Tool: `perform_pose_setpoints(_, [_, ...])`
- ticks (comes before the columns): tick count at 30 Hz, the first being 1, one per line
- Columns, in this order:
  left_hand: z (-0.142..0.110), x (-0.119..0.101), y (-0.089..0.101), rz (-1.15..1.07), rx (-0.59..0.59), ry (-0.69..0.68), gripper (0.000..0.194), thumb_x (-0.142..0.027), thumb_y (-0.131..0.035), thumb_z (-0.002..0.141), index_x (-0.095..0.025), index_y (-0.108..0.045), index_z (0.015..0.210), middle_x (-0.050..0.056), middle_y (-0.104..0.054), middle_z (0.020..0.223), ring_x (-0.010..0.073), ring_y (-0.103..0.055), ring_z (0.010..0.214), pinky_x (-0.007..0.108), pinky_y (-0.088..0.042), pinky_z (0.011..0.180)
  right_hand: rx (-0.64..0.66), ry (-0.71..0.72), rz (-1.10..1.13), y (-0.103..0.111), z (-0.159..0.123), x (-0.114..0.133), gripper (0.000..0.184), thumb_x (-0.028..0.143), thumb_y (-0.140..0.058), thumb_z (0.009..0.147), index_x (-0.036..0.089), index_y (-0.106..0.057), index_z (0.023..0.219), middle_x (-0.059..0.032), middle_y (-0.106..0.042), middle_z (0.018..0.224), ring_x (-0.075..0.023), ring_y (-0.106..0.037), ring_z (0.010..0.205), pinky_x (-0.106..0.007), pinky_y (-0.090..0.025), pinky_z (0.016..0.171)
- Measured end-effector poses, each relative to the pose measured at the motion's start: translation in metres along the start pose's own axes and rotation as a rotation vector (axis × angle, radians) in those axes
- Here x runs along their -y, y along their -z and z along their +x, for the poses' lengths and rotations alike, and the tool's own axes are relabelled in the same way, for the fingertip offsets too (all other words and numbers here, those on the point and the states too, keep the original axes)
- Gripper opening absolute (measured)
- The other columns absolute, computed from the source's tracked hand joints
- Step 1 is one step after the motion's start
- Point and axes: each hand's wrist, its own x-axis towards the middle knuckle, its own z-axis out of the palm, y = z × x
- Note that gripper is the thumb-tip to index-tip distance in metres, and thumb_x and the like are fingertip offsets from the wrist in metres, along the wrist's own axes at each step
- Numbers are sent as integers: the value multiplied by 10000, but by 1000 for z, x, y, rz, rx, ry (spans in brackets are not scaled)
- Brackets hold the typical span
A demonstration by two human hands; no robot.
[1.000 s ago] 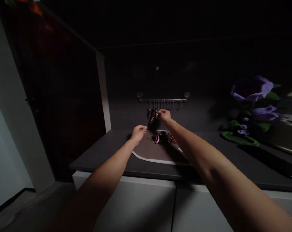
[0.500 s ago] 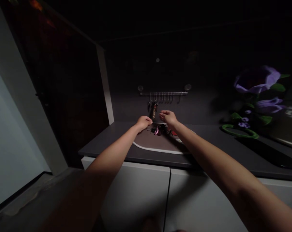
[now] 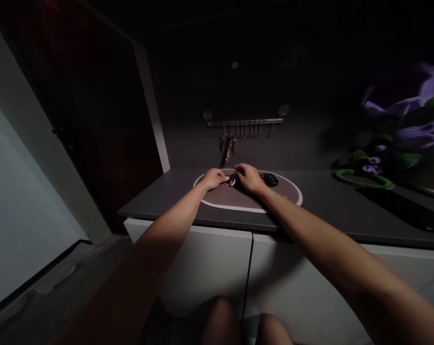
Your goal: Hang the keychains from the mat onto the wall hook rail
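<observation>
My left hand (image 3: 213,179) and right hand (image 3: 250,178) at the pink strap (image 3: 233,181), near the mat's (image 3: 234,199) back edge.
Whether either pinches it I cannot tell; my curled right hand blocks the view. A black case (image 3: 271,179) rests just beside that hand, a keychain (image 3: 228,149) hangs from the hook rail (image 3: 245,121) behind, purple flowers (image 3: 420,135) stand past the right edge.

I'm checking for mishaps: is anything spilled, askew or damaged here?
Nothing stands out: the mat lies flat on the counter, and the keychain hangs below the rail. Dim light may hide small damage.
</observation>
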Motion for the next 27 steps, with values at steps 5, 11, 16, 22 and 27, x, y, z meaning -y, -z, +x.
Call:
perform_pose_setpoints(5, [4, 4, -2, 11, 44, -52, 239, -372, -659, 614, -134, -653, 606, -27, -526, 497, 81, -398, 487, 221, -261, 511, 21, -3, -46, -5, 2, -4, 254, 101, -468, 766, 138, -633, 955, -97, -650, 991, -177, -580, 930, -276, -416, 836])
perform_pose_setpoints(11, [6, 6, -1, 21, 26, -11, 201, -314, -611, 671, -129, -669, 617, -34, -505, 472, 81, -379, 481, 224, -262, 518, 33, -8, -46, -7, 4, -5, 261, 100, -466, 761, 135, -639, 954, -95, -656, 965, -174, -582, 914, -273, -415, 838])
perform_pose_setpoints(16, [5, 5, 1, 12, -9, -1, 155, -265, -615, 672, -127, -665, 621, -28, -528, 495, 86, -405, 499, 221, -282, 531, 27, -7, -36, -6, 5, -3, 260, 99, -467, 754, 142, -643, 941, -85, -655, 972, -165, -580, 913, -261, -411, 839])
perform_pose_setpoints(22, [6, 3, 3, -89, -85, -30, 147, -224, -571, 723, -111, -646, 665, -11, -557, 548, 87, -444, 533, 210, -314, 536, 31, -30, -14, -5, 5, 0, 264, 96, -473, 738, 147, -644, 933, -79, -656, 972, -175, -577, 925, -270, -402, 847])
perform_pose_setpoints(27, [6, -5, 2, -383, -109, 97, 120, -205, -579, 746, -106, -613, 690, -13, -541, 524, 70, -466, 495, 208, -384, 546, 12, -3, 26, -4, 6, 0, 241, 121, -483, 744, 161, -645, 918, -61, -655, 962, -163, -573, 909, -258, -396, 832])
